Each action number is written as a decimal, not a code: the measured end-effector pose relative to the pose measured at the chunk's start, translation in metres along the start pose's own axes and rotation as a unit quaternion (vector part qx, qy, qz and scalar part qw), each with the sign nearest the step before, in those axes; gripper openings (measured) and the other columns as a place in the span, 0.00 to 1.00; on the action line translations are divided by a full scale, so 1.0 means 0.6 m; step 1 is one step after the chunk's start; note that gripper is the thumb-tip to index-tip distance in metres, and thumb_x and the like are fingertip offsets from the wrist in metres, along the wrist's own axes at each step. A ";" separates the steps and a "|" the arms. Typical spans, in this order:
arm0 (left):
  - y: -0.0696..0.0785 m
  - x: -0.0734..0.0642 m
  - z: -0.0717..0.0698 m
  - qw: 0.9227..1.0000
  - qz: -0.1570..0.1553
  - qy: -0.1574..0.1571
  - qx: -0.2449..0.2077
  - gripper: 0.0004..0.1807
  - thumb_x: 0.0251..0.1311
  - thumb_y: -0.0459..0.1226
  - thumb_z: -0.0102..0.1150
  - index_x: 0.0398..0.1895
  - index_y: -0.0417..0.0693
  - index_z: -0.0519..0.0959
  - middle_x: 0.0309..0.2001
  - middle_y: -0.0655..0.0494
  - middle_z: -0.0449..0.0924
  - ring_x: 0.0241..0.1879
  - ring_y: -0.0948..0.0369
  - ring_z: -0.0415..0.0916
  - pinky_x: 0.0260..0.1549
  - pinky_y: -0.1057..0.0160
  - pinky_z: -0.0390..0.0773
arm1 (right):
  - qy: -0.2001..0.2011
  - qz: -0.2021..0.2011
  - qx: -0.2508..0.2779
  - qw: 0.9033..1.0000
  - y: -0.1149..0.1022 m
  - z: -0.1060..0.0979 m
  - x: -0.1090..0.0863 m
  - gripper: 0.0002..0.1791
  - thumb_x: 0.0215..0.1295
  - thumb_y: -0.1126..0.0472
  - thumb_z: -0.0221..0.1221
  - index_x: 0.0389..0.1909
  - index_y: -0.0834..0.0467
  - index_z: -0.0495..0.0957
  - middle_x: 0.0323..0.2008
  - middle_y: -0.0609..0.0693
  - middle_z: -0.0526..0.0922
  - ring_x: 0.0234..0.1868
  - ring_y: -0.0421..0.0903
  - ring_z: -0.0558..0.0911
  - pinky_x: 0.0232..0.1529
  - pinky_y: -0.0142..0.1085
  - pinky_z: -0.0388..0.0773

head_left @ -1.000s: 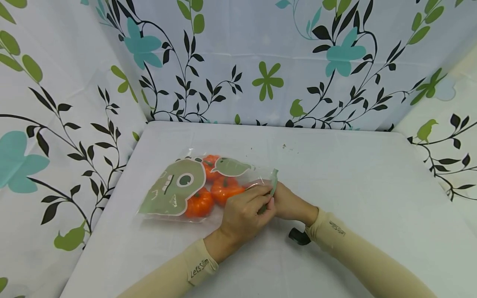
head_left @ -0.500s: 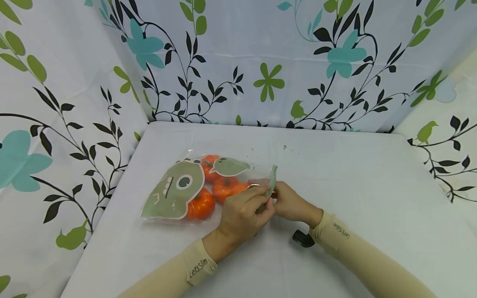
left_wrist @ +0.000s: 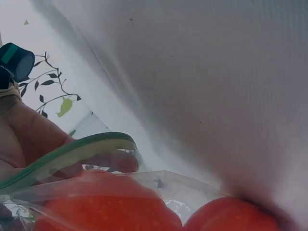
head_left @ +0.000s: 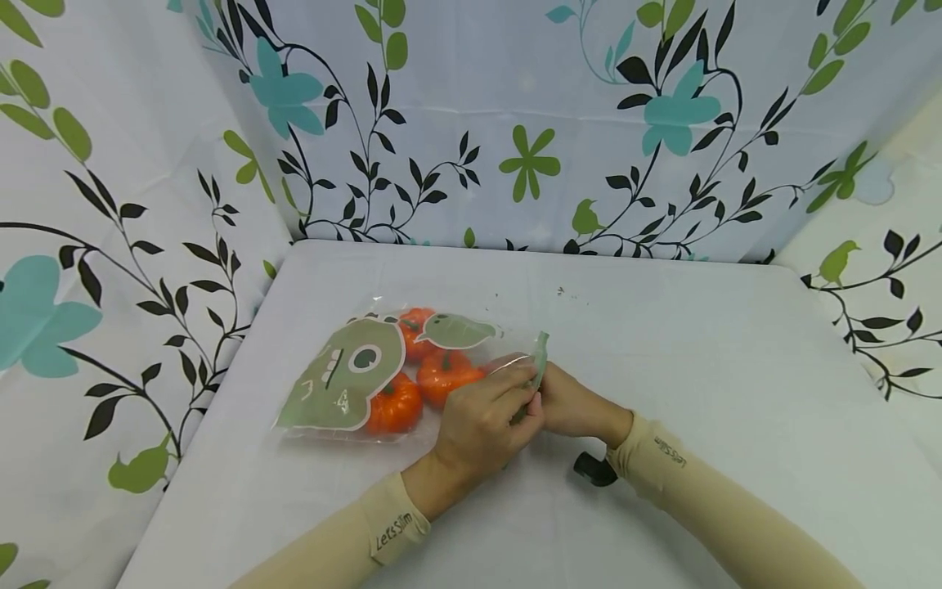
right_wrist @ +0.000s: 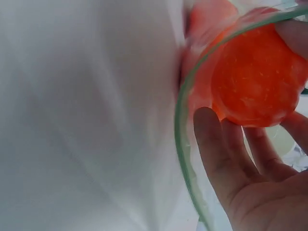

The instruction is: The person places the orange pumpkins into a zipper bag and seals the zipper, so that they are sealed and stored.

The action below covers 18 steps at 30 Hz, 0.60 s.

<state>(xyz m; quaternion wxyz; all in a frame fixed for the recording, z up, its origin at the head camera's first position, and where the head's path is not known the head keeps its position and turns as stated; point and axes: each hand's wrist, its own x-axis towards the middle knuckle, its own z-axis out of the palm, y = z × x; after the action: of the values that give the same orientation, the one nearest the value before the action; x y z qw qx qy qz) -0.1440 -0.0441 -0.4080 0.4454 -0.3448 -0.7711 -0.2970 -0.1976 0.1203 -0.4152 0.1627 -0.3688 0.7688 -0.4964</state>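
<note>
A clear zip bag [head_left: 331, 376] with a green cartoon print lies on the table. Several orange toy pumpkins [head_left: 393, 405] show through it. My left hand [head_left: 482, 421] pinches the green-edged mouth of the bag. At that mouth is my right hand [head_left: 577, 401], its fingers hidden behind the bag edge in the head view. In the right wrist view, these fingers [right_wrist: 209, 139] reach inside the green rim [right_wrist: 180, 120] and curl round a pumpkin [right_wrist: 260, 77], some passing behind it. The left wrist view shows the same rim [left_wrist: 77, 149] above a pumpkin [left_wrist: 106, 202].
A white cloth covers the table [head_left: 699, 343]. Small dark specks [head_left: 562, 291] lie toward its back. A patterned curtain [head_left: 456, 106] hangs behind and along both sides. A black wrist camera [head_left: 594, 469] sticks out below the right wrist.
The right hand shifted slightly right, then back left toward the bag. A pumpkin near the mouth shifted with it. The left hand keeps its pinch on the bag's edge.
</note>
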 end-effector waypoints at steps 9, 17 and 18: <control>0.003 -0.004 0.000 1.000 -0.003 -0.004 0.011 0.05 0.49 0.29 0.64 0.27 0.38 0.88 0.38 0.49 0.88 0.40 0.56 0.87 0.45 0.64 0.83 | -0.017 -0.035 -0.056 0.998 -0.009 0.009 0.008 0.23 0.66 0.67 0.63 0.61 0.66 0.74 0.54 0.54 0.81 0.54 0.46 0.78 0.58 0.40 0.75; 0.002 -0.005 -0.003 1.000 -0.004 -0.006 0.010 0.07 0.51 0.30 0.62 0.27 0.38 0.88 0.38 0.49 0.88 0.39 0.57 0.87 0.45 0.63 0.83 | -0.018 0.002 0.060 0.998 0.011 0.003 0.003 0.27 0.61 0.67 0.66 0.63 0.64 0.75 0.54 0.52 0.82 0.54 0.48 0.79 0.56 0.39 0.77; 0.002 -0.005 -0.003 1.000 -0.005 -0.006 0.010 0.07 0.51 0.30 0.62 0.27 0.38 0.88 0.38 0.49 0.88 0.39 0.57 0.87 0.45 0.63 0.83 | -0.015 0.016 0.076 0.997 0.013 0.002 0.001 0.26 0.60 0.68 0.66 0.60 0.65 0.75 0.52 0.51 0.82 0.52 0.48 0.79 0.54 0.38 0.77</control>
<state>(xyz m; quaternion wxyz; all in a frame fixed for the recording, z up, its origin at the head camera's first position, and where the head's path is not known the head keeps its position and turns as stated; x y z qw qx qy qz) -0.1412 -0.0456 -0.4096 0.4429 -0.3384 -0.7783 -0.2891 -0.2002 0.1209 -0.4225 0.2094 -0.3504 0.7324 -0.5449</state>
